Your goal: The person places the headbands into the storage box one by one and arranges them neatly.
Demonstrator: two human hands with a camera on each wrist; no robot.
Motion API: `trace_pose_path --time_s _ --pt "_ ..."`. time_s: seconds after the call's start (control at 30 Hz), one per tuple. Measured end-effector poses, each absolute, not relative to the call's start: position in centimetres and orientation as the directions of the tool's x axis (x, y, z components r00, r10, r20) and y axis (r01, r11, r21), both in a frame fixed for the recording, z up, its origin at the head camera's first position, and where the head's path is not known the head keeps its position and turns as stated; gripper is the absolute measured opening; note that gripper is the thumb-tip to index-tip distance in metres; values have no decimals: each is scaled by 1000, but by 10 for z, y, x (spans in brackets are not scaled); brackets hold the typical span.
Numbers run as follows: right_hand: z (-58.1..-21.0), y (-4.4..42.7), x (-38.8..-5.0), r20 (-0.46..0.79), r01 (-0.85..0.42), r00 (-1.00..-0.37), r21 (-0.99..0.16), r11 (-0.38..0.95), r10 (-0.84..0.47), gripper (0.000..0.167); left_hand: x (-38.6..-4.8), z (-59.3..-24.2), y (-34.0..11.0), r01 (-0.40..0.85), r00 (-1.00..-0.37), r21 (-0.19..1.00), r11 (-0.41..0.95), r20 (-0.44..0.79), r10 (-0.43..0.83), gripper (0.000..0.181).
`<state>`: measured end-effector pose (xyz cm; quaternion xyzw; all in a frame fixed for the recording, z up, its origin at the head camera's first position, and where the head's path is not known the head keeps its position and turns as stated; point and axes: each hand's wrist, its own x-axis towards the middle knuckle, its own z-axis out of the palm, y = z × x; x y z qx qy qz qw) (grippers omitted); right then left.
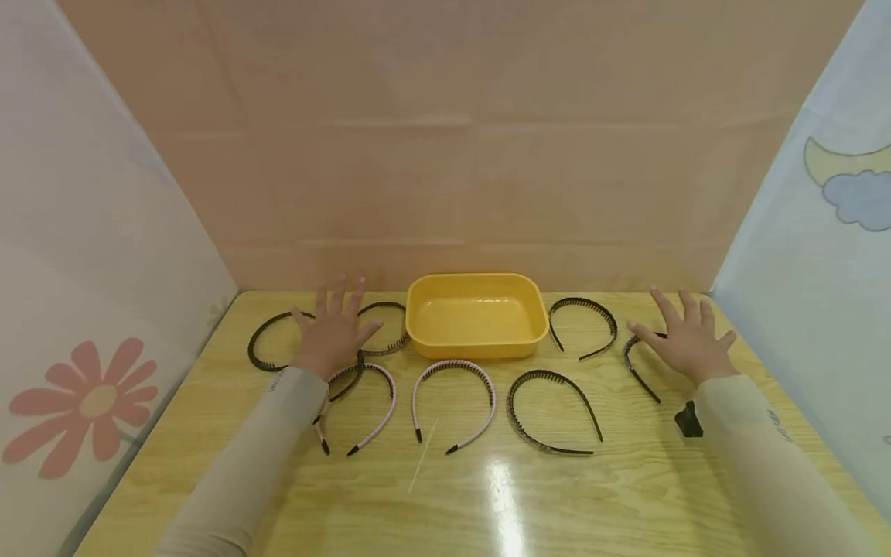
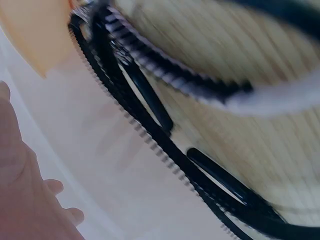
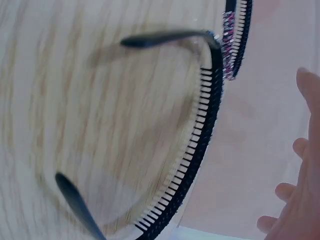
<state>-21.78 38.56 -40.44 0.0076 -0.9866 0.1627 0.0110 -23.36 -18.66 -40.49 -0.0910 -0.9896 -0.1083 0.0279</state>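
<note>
My left hand (image 1: pixel 330 336) is held over the left headbands with its fingers spread, gripping nothing. Around it lie a plain black headband (image 1: pixel 251 343), a toothed black headband (image 1: pixel 381 304) and a pink headband (image 1: pixel 393 394), partly covered by the hand and sleeve. On the right, my right hand (image 1: pixel 689 340) also has spread fingers and holds nothing. It partly hides a black toothed headband (image 1: pixel 629 360), seen close in the right wrist view with its comb teeth (image 3: pixel 192 145). Between the hands are a second pink headband (image 1: pixel 455 363) and two more black headbands (image 1: pixel 543 373).
A yellow plastic basin (image 1: pixel 477 348) stands at the table's back, near the tan backdrop (image 1: pixel 473 186). Under the right wrist a small black object (image 1: pixel 689 422) shows. White printed panels flank the wooden table (image 1: pixel 376 503) on both sides.
</note>
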Motion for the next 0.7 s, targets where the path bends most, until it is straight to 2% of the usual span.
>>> trace_pose_path --time_s 0.37,0.5,0.7 --pt "-398 395 -213 121 -47 -993 -432 901 7 70 -227 -394 -150 252 -967 201 947 92 238 83" --pt "-397 405 -207 113 -6 -992 -436 900 48 60 -222 -395 -137 288 -957 211 934 92 274 85" --pt "-400 419 -199 26 88 -993 -489 868 116 55 -212 -403 -126 316 -949 199 928 55 311 84"
